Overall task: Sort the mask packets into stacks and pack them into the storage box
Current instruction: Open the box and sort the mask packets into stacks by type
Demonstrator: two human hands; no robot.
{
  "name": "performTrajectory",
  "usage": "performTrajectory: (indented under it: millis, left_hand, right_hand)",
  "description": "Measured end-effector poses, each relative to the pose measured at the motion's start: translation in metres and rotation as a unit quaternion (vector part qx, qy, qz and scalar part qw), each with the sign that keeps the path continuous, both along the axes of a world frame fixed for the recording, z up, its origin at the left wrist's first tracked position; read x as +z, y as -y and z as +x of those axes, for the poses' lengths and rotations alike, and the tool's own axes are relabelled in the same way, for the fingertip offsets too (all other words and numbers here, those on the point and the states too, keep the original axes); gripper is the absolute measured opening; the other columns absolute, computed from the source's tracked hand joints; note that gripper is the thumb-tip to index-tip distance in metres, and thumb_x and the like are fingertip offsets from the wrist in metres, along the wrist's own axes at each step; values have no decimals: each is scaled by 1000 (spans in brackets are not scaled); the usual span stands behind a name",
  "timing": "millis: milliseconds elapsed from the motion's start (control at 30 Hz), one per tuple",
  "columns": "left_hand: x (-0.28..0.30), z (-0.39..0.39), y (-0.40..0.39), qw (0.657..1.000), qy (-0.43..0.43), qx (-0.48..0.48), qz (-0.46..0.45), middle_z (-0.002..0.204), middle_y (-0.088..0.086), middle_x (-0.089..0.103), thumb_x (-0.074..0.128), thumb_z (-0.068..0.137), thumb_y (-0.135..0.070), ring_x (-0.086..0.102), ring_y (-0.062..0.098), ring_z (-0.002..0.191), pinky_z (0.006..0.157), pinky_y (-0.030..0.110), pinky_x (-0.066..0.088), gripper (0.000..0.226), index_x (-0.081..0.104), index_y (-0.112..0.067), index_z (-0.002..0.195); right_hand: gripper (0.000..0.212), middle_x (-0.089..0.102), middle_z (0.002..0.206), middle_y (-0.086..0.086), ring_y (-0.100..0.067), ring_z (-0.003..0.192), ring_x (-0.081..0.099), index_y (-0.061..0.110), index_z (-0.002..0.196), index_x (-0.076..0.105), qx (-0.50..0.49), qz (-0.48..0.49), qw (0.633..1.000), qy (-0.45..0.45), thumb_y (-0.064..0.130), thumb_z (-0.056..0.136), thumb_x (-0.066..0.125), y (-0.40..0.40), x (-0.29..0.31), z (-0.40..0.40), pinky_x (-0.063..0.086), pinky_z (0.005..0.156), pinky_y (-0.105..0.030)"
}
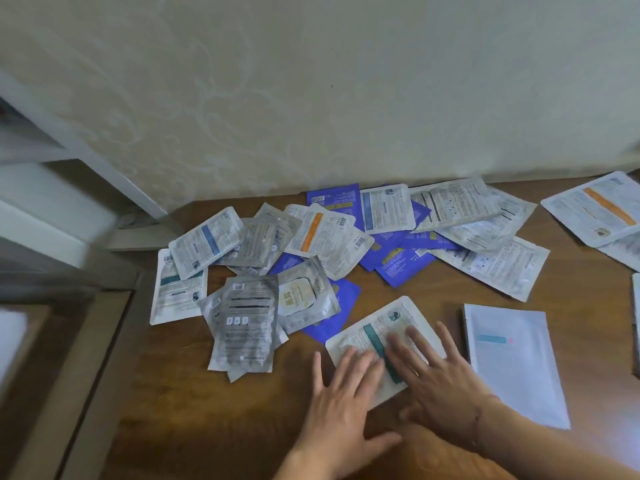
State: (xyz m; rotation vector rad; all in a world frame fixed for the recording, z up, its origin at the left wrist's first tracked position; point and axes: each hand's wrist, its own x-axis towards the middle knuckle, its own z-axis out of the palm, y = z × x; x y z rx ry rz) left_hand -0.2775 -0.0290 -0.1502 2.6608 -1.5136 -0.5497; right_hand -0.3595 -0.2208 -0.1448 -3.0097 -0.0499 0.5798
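A loose heap of silver and blue mask packets [311,244] covers the far half of the wooden table [194,410]. Nearest to me lies one white packet with a teal stripe [384,323], set at an angle. My left hand [341,410] and my right hand [436,379] both rest flat on it, fingers spread, gripping nothing. A white packet with a light blue label [516,362] lies flat just right of my hands. No storage box is in view.
Packets with an orange stripe [595,209] lie at the far right edge. A patterned wall [311,98] rises right behind the table. White shelving [52,140] stands to the left, beyond the table's left edge.
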Motion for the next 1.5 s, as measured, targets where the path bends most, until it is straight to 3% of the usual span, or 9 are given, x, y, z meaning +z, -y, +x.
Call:
performTrajectory:
  millis: [133,300,633,833,967,1133,1233,1333,1500]
  left_hand:
    - [-3,4,-53,1000,0,19,1,150,-8,32,46,67,-86,13,17,148,109,61,3,103,31,-24,148]
    - [-5,10,-72,999,8,35,-17,148,-5,34,41,79,-79,13,17,148,111,58,0,87,33,-25,147]
    - [-9,7,-74,999,12,31,-9,153,-3,33,39,80,-77,18,19,148,108,59,9,85,37,-23,147]
    - [-9,17,-79,996,-62,-2,-68,164,-8,-3,41,82,-76,-20,8,147,115,44,-13,97,7,-23,156]
    - [-5,22,-84,992,-66,-34,-104,162,-13,-7,49,83,-64,-15,4,147,115,39,-20,94,2,-27,156]
    - [6,12,-79,879,-208,231,-362,109,-24,69,64,84,-5,64,-4,103,90,23,47,34,67,-25,111]
    - [28,16,-70,812,-383,302,-320,98,-19,73,70,89,-20,67,-1,93,76,21,53,9,69,-22,98]
    - [31,18,-64,774,-513,291,-230,107,-12,73,71,88,-28,67,5,103,84,22,53,25,63,-20,110]
    - [25,0,-60,892,-285,327,-126,119,-14,63,69,85,-43,62,5,106,89,27,53,62,37,-36,138]
  right_hand:
    - [77,52,136,-10,-35,116,47,19,135,54,88,32,992,81,68,76,37,-35,-5,-4,31,97,-61]
    - [74,45,139,3,-30,122,45,25,139,44,-151,104,979,84,69,79,45,-42,12,35,44,98,-44]
    - [63,45,124,0,-23,118,38,25,119,52,-253,25,965,-70,72,77,55,-61,28,62,47,92,-37]
    - [48,61,107,2,-17,93,58,24,111,40,-366,177,909,-94,54,81,64,-70,32,51,50,67,-28]
    - [57,67,106,-9,-18,81,67,31,134,42,-398,431,804,-100,16,85,67,-59,44,39,53,69,-27]
    - [30,63,71,-18,-28,58,58,12,113,66,-501,672,531,-127,31,91,60,-57,81,18,47,54,-34]
    - [75,44,52,0,-13,46,42,15,79,70,-458,551,697,27,77,86,29,-42,90,18,35,45,-24]
    - [58,38,50,9,-5,46,32,14,58,48,-354,379,847,116,64,88,47,-34,69,27,26,46,-20]
    - [36,57,62,1,-16,60,53,13,66,54,-345,239,907,21,40,89,63,-25,16,34,36,52,-26]
